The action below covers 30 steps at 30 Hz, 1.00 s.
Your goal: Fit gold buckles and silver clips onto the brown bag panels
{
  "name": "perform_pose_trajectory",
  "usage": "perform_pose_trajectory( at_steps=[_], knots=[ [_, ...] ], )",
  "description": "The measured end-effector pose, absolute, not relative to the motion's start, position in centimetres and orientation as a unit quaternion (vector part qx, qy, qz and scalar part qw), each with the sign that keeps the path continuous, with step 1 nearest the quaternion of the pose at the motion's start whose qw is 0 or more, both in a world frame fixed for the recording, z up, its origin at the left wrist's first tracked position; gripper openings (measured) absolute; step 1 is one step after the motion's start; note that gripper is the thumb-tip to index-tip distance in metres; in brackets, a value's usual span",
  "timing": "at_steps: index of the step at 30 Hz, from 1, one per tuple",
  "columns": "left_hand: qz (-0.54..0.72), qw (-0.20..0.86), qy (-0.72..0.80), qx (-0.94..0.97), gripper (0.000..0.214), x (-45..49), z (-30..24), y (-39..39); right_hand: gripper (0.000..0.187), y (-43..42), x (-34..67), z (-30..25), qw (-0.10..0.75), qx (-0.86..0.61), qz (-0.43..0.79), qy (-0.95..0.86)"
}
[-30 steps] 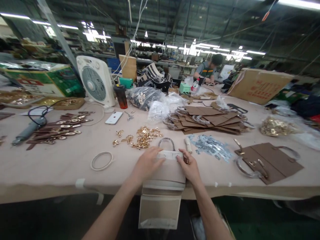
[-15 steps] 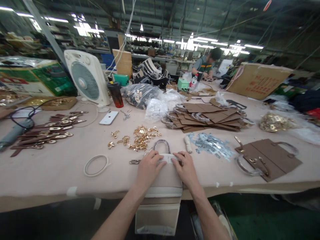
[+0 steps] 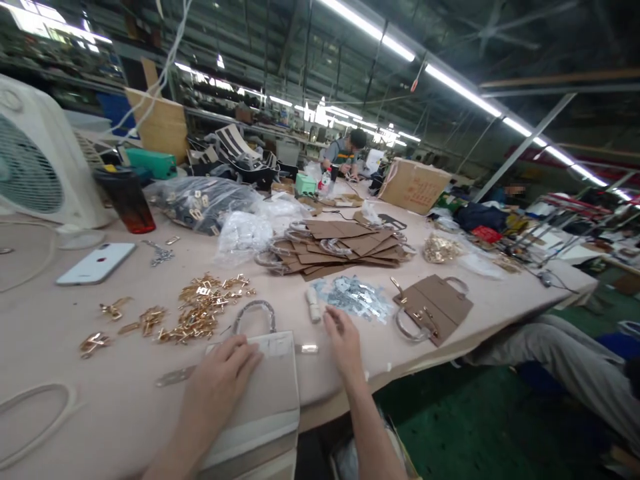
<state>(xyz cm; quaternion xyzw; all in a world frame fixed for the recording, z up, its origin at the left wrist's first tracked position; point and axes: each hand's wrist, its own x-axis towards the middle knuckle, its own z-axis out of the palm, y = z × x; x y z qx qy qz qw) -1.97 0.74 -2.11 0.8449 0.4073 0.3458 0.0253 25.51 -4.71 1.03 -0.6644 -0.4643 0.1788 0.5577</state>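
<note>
A beige bag panel (image 3: 270,380) lies at the table's front edge, its lower part hanging over. Its plastic-wrapped handle (image 3: 255,308) points away from me, and metal-tipped straps (image 3: 309,349) stick out at both sides. My left hand (image 3: 223,373) rests on the panel's upper left, fingers extended over it. To the right of the panel, my right hand (image 3: 343,337) is lifted off it, fingers loosely bent and apart with nothing visible in them. It is nearest to a short pale roll (image 3: 313,305) and a pile of thin silvery metal plates (image 3: 355,297).
Gold-coloured fittings (image 3: 200,307) lie in heaps left of the handle. Behind are stacked brown bag panels (image 3: 345,247), plastic bags (image 3: 245,233), a phone (image 3: 96,263), a tumbler (image 3: 127,200) and a fan (image 3: 35,160). A brown bag piece (image 3: 440,303) lies right. A person (image 3: 345,153) works across the table.
My right hand has left the panel and moved right, towards the pale roll and metal plates. My left hand stays on the panel. The view has turned right.
</note>
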Motion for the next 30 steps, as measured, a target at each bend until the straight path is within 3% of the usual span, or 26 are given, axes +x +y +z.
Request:
perform_pose_trajectory(
  at_steps=[2, 7, 9, 11, 15, 18, 22, 26, 30],
  knots=[
    [0.35, 0.039, 0.415, 0.839, 0.031, -1.9, -2.0, 0.6, 0.037, -4.1, 28.4, 1.0, 0.525, -0.712, 0.134, -0.446],
    [0.361, 0.086, 0.427, 0.825, 0.024, -1.7, -1.6, 0.7, 0.029, -1.8, 32.2, 0.4, 0.325, -0.785, 0.085, -0.521],
    [0.365, 0.105, 0.427, 0.82, 0.02, -1.8, -1.0, 0.5, 0.027, -1.3, 32.6, 0.0, 0.296, -0.784, 0.083, -0.54],
    [0.365, 0.132, 0.427, 0.816, 0.019, -2.0, -0.4, 0.1, 0.027, -1.0, 33.0, -0.5, 0.296, -0.769, 0.099, -0.557],
    [0.357, 0.179, 0.44, 0.804, 0.041, -2.2, 0.5, -0.4, 0.03, -0.6, 33.6, -1.1, 0.316, -0.763, 0.127, -0.549],
    [0.348, 0.199, 0.456, 0.794, 0.043, -2.1, 0.6, -0.3, 0.036, -0.7, 32.0, 0.0, 0.387, -0.754, 0.159, -0.506],
    [0.325, 0.194, 0.482, 0.79, 0.042, -1.8, 0.8, 0.0, 0.041, -1.4, 25.9, 3.3, 0.461, -0.667, 0.288, -0.509],
    [0.316, 0.184, 0.489, 0.792, 0.041, -1.8, 1.1, 0.3, 0.029, -1.2, 19.3, 5.5, 0.389, -0.556, 0.401, -0.616],
    [0.316, 0.192, 0.462, 0.806, 0.041, -2.3, 1.2, 0.5, 0.018, -0.5, 16.7, 5.5, 0.319, -0.522, 0.383, -0.692]
  ],
)
